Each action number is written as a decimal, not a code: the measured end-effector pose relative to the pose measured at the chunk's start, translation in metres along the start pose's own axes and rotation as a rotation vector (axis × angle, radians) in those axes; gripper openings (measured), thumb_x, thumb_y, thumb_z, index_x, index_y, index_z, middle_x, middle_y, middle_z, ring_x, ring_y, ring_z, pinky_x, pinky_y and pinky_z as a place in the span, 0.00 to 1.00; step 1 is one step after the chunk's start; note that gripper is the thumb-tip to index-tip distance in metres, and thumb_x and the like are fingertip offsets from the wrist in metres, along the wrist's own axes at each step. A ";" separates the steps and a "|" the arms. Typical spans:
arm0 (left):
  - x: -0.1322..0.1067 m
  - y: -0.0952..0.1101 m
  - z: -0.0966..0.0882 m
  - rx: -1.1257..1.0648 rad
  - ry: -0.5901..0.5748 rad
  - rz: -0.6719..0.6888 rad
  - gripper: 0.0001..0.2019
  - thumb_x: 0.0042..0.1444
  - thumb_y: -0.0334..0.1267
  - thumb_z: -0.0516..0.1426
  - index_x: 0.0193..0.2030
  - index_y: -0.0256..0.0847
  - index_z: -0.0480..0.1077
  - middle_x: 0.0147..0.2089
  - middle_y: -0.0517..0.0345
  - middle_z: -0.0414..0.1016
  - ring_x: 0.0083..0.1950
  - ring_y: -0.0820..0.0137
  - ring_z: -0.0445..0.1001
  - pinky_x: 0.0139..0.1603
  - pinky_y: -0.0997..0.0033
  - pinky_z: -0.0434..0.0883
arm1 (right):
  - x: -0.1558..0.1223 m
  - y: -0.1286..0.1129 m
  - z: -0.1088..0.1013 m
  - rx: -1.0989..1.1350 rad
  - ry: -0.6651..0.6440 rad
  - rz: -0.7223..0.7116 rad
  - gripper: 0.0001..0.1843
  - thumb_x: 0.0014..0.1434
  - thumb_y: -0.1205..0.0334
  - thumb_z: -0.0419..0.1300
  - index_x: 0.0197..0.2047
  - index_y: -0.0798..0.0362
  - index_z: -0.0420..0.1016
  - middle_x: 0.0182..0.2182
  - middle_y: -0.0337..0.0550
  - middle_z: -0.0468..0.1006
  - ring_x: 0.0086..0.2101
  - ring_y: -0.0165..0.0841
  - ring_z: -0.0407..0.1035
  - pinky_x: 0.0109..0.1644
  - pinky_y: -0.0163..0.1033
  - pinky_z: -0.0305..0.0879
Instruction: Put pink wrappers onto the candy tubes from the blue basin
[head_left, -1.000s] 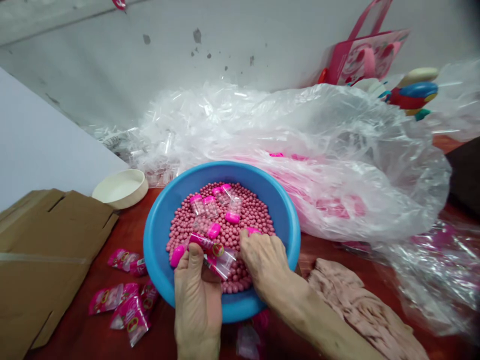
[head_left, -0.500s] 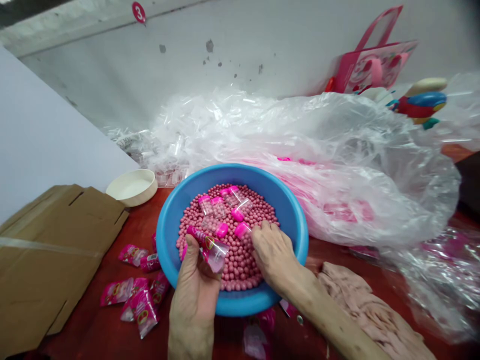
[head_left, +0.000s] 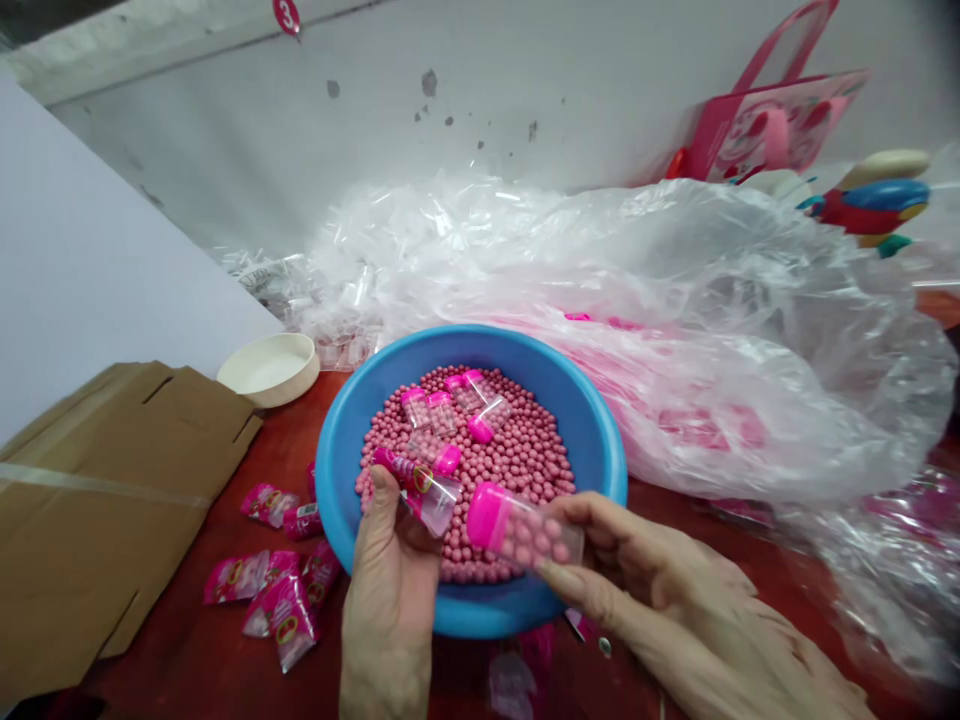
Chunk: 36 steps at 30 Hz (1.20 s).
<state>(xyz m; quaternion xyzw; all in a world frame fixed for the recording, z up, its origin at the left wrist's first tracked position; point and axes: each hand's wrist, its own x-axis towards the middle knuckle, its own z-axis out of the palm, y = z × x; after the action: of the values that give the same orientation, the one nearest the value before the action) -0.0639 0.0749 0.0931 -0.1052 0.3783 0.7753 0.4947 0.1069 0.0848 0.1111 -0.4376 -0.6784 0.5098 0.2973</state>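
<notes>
A blue basin (head_left: 334, 470) holds many small pink balls (head_left: 517, 440). Several clear little bottles with pink caps (head_left: 441, 412) lie on top of them. Over the basin's near left side, my left hand (head_left: 394, 580) pinches a pink printed sleeve with a clear end (head_left: 421, 490). My right hand (head_left: 637, 580) grips a clear bottle full of pink balls (head_left: 525, 530) by its bottom end, above the near right part of the basin. The bottle lies sideways, pink cap pointing at the sleeve, a small gap between them.
Several pink printed packets (head_left: 281, 600) lie left of the basin beside a folded cardboard box (head_left: 97, 520). A white shallow dish (head_left: 270, 368) stands behind them. Large clear plastic bags (head_left: 675, 270) fill the back and right, near a pink handbag (head_left: 780, 125).
My right hand has lifted a pink-capped bottle out of the balls and turned it sideways towards my left hand. The left hand and its sleeve have barely moved.
</notes>
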 end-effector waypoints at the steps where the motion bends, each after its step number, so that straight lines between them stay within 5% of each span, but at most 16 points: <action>1: -0.003 -0.003 0.001 0.001 -0.005 0.009 0.11 0.59 0.38 0.55 0.36 0.42 0.79 0.30 0.56 0.83 0.31 0.69 0.80 0.35 0.72 0.77 | -0.003 0.000 -0.002 -0.015 -0.014 -0.016 0.08 0.58 0.53 0.58 0.38 0.46 0.75 0.28 0.36 0.80 0.29 0.33 0.76 0.30 0.32 0.72; 9: -0.008 -0.017 -0.006 0.174 -0.119 0.026 0.12 0.42 0.43 0.67 0.32 0.40 0.79 0.31 0.56 0.82 0.31 0.68 0.78 0.42 0.68 0.74 | -0.009 0.013 -0.008 -0.354 0.144 -0.138 0.15 0.52 0.52 0.65 0.44 0.38 0.76 0.27 0.31 0.81 0.27 0.30 0.76 0.29 0.25 0.73; 13: -0.004 -0.017 -0.009 0.249 -0.165 0.002 0.16 0.41 0.45 0.68 0.35 0.38 0.78 0.34 0.52 0.82 0.36 0.65 0.78 0.40 0.68 0.74 | -0.009 0.006 -0.010 -0.096 0.072 -0.081 0.09 0.55 0.58 0.62 0.41 0.39 0.76 0.27 0.30 0.81 0.27 0.30 0.76 0.31 0.26 0.73; 18: -0.003 -0.017 -0.012 0.350 -0.227 0.080 0.16 0.36 0.46 0.69 0.29 0.38 0.77 0.27 0.58 0.79 0.24 0.71 0.74 0.25 0.74 0.71 | -0.011 0.015 0.000 0.172 0.020 0.093 0.08 0.56 0.58 0.61 0.40 0.44 0.75 0.30 0.35 0.80 0.30 0.33 0.75 0.33 0.32 0.73; 24: -0.014 -0.021 -0.008 0.369 -0.298 0.166 0.22 0.24 0.45 0.72 0.30 0.38 0.79 0.30 0.54 0.82 0.31 0.67 0.78 0.33 0.75 0.74 | -0.016 0.038 0.019 0.437 0.050 0.199 0.13 0.56 0.55 0.61 0.44 0.47 0.72 0.28 0.36 0.75 0.31 0.31 0.72 0.38 0.35 0.73; 29: -0.017 -0.023 -0.006 0.374 -0.243 0.120 0.15 0.31 0.27 0.71 0.30 0.40 0.78 0.29 0.59 0.82 0.30 0.75 0.78 0.35 0.81 0.73 | -0.019 0.031 0.029 0.486 0.204 0.196 0.12 0.52 0.56 0.64 0.40 0.47 0.75 0.28 0.36 0.79 0.29 0.30 0.74 0.31 0.29 0.72; 36: -0.018 -0.022 -0.006 0.373 -0.181 0.064 0.15 0.33 0.25 0.70 0.31 0.40 0.77 0.29 0.58 0.82 0.31 0.73 0.78 0.33 0.78 0.74 | -0.030 0.042 0.058 0.192 0.571 0.036 0.16 0.52 0.57 0.65 0.45 0.50 0.76 0.33 0.43 0.83 0.32 0.37 0.79 0.36 0.35 0.76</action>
<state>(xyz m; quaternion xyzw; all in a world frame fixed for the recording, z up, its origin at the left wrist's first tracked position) -0.0375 0.0638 0.0877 0.0703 0.4726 0.7134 0.5125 0.0830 0.0370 0.0549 -0.5450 -0.5082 0.4333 0.5069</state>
